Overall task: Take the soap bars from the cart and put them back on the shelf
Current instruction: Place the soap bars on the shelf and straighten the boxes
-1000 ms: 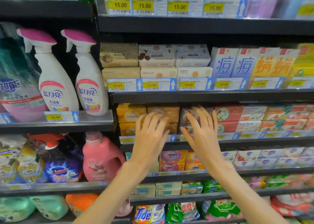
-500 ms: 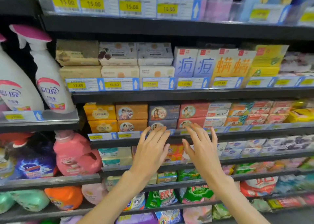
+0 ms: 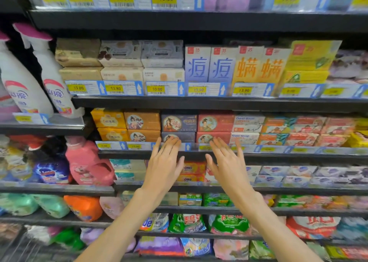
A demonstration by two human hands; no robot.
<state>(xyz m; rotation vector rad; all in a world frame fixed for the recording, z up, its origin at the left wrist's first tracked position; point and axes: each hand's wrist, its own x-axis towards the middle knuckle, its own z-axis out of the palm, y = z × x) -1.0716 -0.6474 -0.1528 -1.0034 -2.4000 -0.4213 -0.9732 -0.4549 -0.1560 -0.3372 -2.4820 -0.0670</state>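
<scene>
Boxed soap bars [image 3: 179, 123] — stacked, colourful

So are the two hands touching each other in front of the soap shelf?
Apart. The head view shows the left hand and the right hand side by side, both open and empty, with boxes on the shelf below visible in the gap between them.

Soap boxes [image 3: 179, 123] navy, red, orange (portrait medallions); price tags [image 3: 78, 88] yellow; shelf [image 3: 219, 103] black.
</scene>
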